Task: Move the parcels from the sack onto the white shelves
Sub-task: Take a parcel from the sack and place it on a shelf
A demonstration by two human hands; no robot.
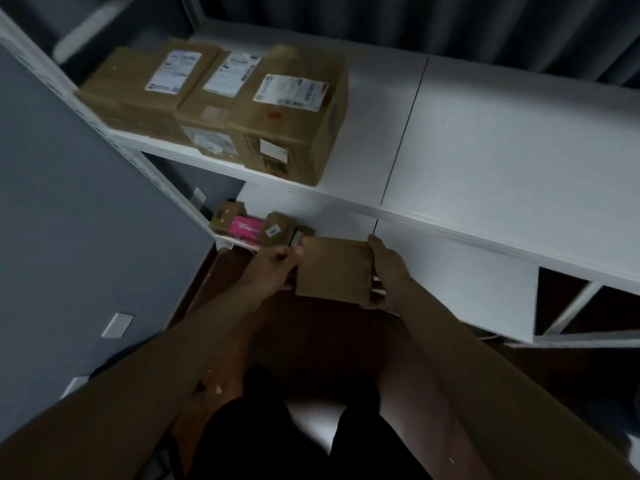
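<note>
So there are two white shelves here. The upper shelf (485,140) has three brown boxes sitting in a row at its left end: a left box (138,88), a middle box (214,98) and a right box (294,116), all touching, each with a white label on top. The rest of that shelf to the right is bare, with a dark seam running across it. The lower shelf (450,271) holds a small box (225,220), a pink packet (246,227) and another small box (278,232) packed together at its left end.
</note>
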